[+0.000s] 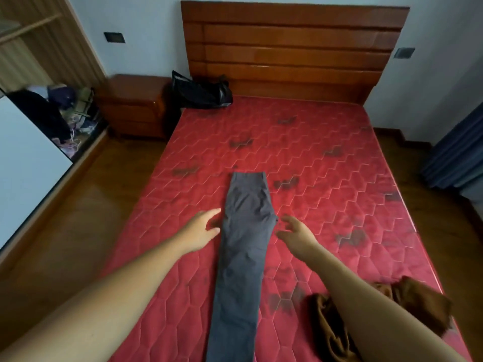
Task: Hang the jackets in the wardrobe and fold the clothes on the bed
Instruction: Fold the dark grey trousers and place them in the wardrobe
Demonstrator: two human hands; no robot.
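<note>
A pair of grey trousers (pixel 244 246) lies flat on the red quilted mattress (pixel 339 178), folded lengthwise, waistband toward the headboard and legs running to the near edge. My left hand (pixel 201 229) hovers just left of the trousers' hip area, fingers spread, holding nothing. My right hand (pixel 295 232) hovers just right of the same area, fingers curled apart, also holding nothing. A brown crumpled garment (pixel 415 301) lies at the mattress's near right corner, partly hidden under my right forearm.
A black bag (pixel 201 91) rests at the mattress's far left corner against the wooden headboard (pixel 292 48). A wooden nightstand (pixel 133 105) stands left of the bed. The wardrobe (pixel 44 61) at left holds piled clothes (pixel 65 111). Blue curtains (pixel 457 150) hang at right.
</note>
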